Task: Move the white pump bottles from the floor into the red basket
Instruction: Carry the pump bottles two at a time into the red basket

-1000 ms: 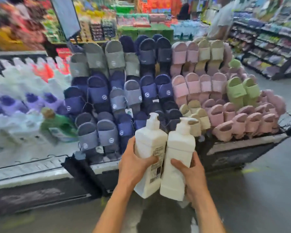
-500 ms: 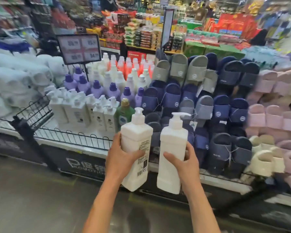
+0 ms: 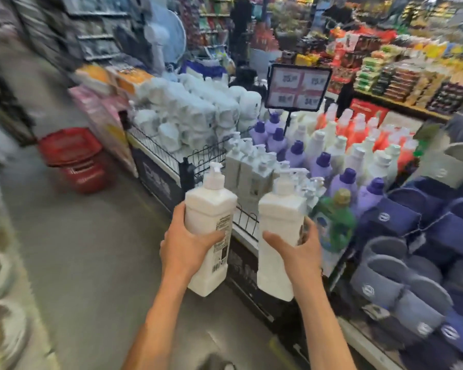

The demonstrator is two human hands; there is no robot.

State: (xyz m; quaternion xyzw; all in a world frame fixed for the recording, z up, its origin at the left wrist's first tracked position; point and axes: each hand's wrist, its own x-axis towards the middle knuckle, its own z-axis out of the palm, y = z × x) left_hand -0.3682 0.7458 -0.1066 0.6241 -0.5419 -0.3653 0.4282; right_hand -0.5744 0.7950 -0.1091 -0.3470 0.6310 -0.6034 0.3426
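Note:
I hold two white pump bottles upright in front of me. My left hand [image 3: 189,245] grips the left white pump bottle [image 3: 211,209] around its middle, the barcode label facing right. My right hand [image 3: 297,251] grips the right white pump bottle [image 3: 280,214] from its right side. The two bottles are a little apart. The red basket [image 3: 72,158] stands on the grey floor at the left, beside the display stand, well beyond my hands. What lies inside the basket is hidden by blur.
A low wire-fenced display stand [image 3: 206,158] runs from centre to right, with white pump bottles, purple-capped bottles [image 3: 321,164], a green bottle [image 3: 334,220] and wrapped white packs. Blue and grey slippers [image 3: 412,249] fill the right. A price sign [image 3: 298,88] stands above. Grey floor [image 3: 91,249] stretches left.
My view has swung left, from the slipper display to the bottle display and the aisle, bringing the red basket into sight. Both hands kept their bottles, which have drawn slightly apart.

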